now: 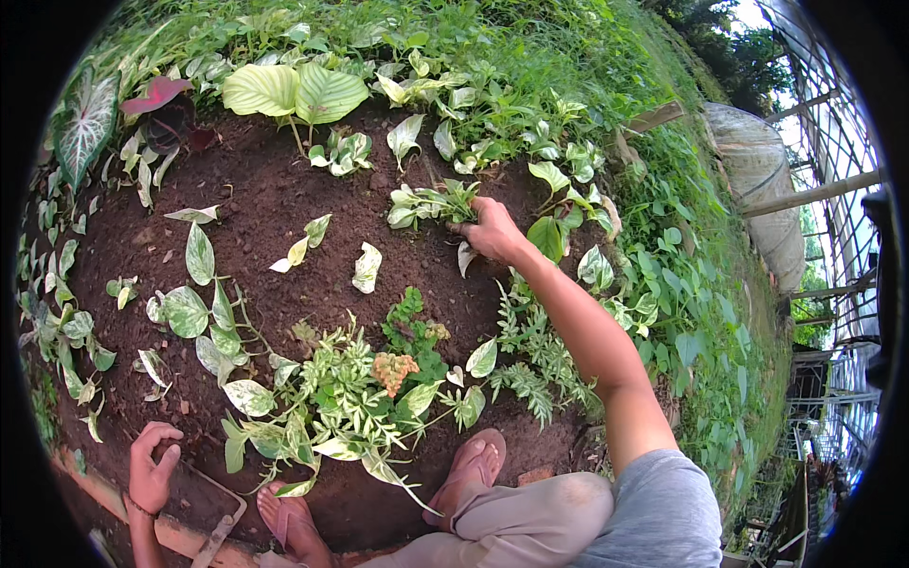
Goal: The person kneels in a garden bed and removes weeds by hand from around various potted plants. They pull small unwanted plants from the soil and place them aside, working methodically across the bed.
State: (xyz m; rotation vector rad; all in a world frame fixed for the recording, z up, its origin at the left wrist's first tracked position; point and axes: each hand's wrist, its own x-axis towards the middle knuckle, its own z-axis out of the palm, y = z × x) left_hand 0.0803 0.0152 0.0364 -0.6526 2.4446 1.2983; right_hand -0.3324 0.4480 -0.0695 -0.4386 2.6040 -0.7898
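My right hand reaches out over the dark soil, fingers closed around a bunch of weeds with small pale green leaves. Just below its fingers a whitish leaf pokes out. At the lower left my left hand hovers with curled fingers apart, holding nothing. Near it lies a hand tool with a thin bent metal rod and a wooden handle. Between my arms, in front of my feet, a heap of cut variegated leaves and vines includes an orange-brown flower head.
Variegated pothos plants grow at the left and middle. Two broad striped leaves and a caladium stand at the far side. A brick edging borders the near left. Dense grass lies beyond; a wooden post stands right.
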